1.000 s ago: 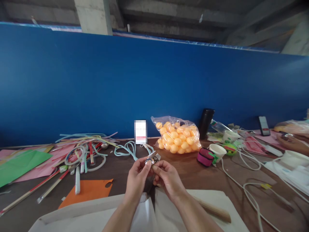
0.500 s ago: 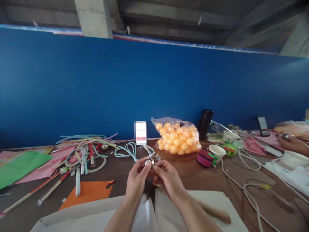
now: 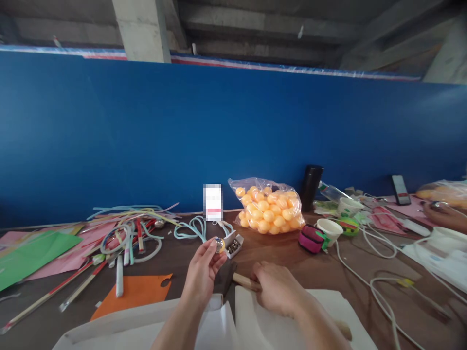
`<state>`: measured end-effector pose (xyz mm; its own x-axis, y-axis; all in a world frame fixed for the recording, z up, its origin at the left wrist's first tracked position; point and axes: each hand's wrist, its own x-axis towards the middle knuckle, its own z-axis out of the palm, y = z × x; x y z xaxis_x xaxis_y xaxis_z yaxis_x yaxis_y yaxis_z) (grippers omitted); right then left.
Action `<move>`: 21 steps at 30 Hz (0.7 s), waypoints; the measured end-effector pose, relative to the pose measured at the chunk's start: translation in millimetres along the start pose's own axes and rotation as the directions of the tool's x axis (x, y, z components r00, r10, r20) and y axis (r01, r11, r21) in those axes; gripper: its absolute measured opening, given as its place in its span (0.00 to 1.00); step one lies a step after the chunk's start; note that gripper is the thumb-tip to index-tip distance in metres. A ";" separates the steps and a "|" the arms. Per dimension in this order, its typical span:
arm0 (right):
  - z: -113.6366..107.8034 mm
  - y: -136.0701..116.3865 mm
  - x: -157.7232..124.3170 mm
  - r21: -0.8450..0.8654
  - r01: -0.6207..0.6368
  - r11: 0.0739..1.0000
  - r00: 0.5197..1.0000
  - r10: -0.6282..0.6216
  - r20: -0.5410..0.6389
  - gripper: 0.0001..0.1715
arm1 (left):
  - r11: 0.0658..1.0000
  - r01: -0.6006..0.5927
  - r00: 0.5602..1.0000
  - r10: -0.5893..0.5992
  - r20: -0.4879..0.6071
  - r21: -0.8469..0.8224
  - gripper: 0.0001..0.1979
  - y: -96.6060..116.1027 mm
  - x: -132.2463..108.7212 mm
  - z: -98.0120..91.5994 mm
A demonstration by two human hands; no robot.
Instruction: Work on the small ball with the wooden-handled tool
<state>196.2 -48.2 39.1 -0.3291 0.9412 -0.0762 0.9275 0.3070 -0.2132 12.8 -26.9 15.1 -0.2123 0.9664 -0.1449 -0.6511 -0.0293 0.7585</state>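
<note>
My left hand (image 3: 201, 273) pinches a small ball (image 3: 219, 244) between thumb and fingers; its surface is shiny silver with an orange-yellow edge. Just right of it stands a small open white box (image 3: 236, 251) holding small dark metallic pieces, too small to name surely. Lower right, my right hand (image 3: 278, 287) is closed around the wooden handle of a hammer (image 3: 243, 281), its fingertips partly hidden. The dark hammer head lies at the left end, over the gap between two white sheets (image 3: 251, 330).
A clear bag of orange balls (image 3: 270, 211) stands behind. To the left lie tubes (image 3: 126, 238), coloured paper (image 3: 40, 253) and an orange sheet (image 3: 131, 294). Paper cups (image 3: 328, 231), a pink case (image 3: 310, 239) and white cables (image 3: 350, 267) occupy the right. Another person's hand (image 3: 440, 212) shows far right.
My right hand has left the ball and moved down and right onto the hammer handle. The left hand keeps the ball and has shifted slightly left, uncovering the small box.
</note>
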 end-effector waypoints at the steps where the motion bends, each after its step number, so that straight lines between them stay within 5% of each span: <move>1: 1.2 -0.6 1.0 -0.001 0.002 1.000 1.000 -0.002 0.000 0.16 | 1.000 0.002 1.000 -0.002 -0.003 0.000 0.08 0.8 -0.5 0.9; 8: -4.3 1.7 0.2 0.254 0.040 0.966 0.977 0.016 -0.214 0.18 | 1.000 0.013 0.999 -0.013 -0.043 0.002 0.07 6.0 -2.4 5.7; 15: -19.9 2.8 -4.5 0.620 0.189 0.761 0.948 0.023 -0.317 0.08 | 0.998 -0.016 0.999 0.012 -0.050 -0.067 0.07 5.6 2.1 2.5; 21: -23.9 -6.1 -8.4 0.668 0.322 0.671 0.909 -0.023 -0.416 0.09 | 0.999 0.010 0.999 -0.012 -0.053 -0.037 0.04 5.0 0.6 2.9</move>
<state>197.5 -54.6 64.3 -0.2471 0.9072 0.3404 0.3981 0.4153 -0.8179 11.5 -25.7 20.7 -0.2428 0.9518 -0.1875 -0.6795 -0.0289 0.7331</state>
